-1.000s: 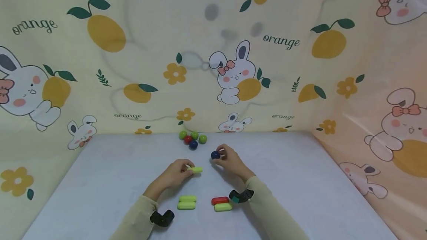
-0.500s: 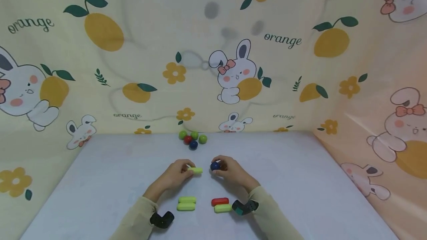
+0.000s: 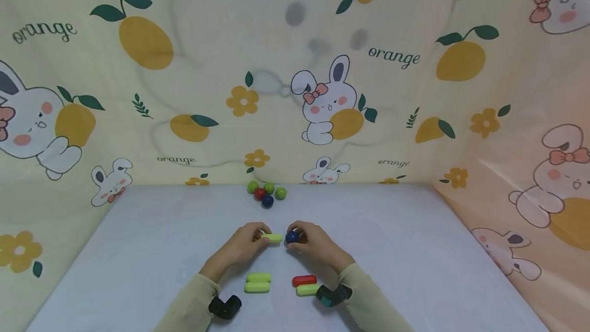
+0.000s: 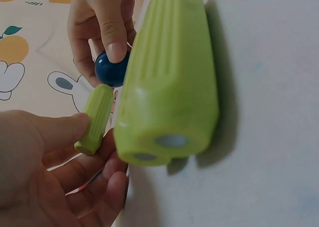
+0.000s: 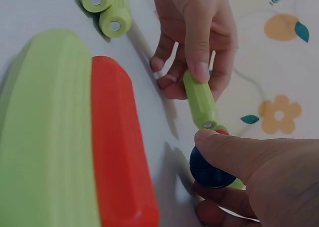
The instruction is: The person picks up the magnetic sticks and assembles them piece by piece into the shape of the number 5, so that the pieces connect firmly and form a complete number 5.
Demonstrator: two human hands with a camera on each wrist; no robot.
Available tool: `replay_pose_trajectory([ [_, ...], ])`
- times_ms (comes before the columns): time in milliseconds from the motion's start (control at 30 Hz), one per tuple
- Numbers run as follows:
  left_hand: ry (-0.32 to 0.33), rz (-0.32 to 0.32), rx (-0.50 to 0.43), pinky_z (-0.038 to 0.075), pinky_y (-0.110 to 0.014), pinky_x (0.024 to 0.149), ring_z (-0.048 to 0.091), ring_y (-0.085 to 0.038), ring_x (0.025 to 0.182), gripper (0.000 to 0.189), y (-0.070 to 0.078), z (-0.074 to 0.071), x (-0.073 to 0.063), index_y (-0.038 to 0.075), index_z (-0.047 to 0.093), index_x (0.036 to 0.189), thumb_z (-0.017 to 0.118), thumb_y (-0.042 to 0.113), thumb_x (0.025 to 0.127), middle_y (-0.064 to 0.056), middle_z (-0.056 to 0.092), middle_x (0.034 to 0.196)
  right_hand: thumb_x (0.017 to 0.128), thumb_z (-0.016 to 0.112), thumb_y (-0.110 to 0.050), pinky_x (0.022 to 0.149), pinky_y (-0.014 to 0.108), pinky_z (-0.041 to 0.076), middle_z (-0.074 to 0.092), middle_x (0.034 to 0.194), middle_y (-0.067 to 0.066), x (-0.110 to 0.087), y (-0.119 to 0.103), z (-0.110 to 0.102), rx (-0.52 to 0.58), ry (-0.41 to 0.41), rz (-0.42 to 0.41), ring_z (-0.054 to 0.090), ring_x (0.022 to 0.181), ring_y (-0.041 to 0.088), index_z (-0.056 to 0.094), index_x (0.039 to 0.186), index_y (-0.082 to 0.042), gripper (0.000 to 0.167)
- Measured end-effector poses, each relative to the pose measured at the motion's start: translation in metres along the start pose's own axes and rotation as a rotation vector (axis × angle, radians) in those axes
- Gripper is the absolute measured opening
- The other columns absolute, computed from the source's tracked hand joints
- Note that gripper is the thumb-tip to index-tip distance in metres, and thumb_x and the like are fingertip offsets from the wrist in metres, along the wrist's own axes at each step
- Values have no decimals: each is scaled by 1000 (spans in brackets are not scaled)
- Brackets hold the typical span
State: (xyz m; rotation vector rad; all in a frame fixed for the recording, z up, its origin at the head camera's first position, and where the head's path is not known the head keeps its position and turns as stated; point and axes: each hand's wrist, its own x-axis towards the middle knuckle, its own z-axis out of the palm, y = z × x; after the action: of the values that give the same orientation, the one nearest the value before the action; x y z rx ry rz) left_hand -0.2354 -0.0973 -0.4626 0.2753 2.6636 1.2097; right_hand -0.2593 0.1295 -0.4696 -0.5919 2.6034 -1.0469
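My left hand (image 3: 246,244) pinches a yellow-green ribbed rod (image 4: 97,114) between thumb and fingers. The rod has a round silver disc in its end, seen in the right wrist view, and points right. Facing it, my right hand (image 3: 318,244) grips a dark blue ball (image 3: 292,237) with thumb and fingertips. Ball and rod end are close together in the head view, a small gap between them. In the right wrist view, the blue ball (image 5: 209,169) sits under the thumb, with the left hand's rod just above it.
Two yellow-green rods (image 3: 257,282) lie side by side in front on the left. A red rod (image 3: 304,281) and another yellow-green rod (image 3: 307,290) lie in front on the right, near the right wrist camera. Green balls (image 3: 280,193), a red ball (image 3: 260,194) and a blue ball (image 3: 267,201) cluster at the back.
My right hand has come toward me and then left with the blue ball, closing on the rod's end. The left hand, with its rod, has hardly moved.
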Motion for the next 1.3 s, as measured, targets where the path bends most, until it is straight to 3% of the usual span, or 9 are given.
replay_pose_trajectory([
  [600,-26,42,4,45,-31,71,52,-16,78,16,-1,4,0,9,68,113,64,12,98,-3,60,88,91,76,-22,77,29,48,68,107,2,-1,-4,6,-53,1,-15,56,88,13,66,121,-14,32],
  [967,-17,38,40,52,-40,83,56,-16,87,17,1,4,-1,11,70,114,66,11,97,-4,66,100,91,75,-22,83,31,51,67,109,1,-1,0,3,-32,-19,-14,58,92,13,65,123,-13,34],
  [1300,-17,16,21,52,-36,80,56,-15,86,19,1,3,-2,11,69,116,66,13,97,-3,64,97,88,79,-24,83,32,50,67,105,0,0,5,-1,8,2,-4,58,92,14,69,115,-15,30],
])
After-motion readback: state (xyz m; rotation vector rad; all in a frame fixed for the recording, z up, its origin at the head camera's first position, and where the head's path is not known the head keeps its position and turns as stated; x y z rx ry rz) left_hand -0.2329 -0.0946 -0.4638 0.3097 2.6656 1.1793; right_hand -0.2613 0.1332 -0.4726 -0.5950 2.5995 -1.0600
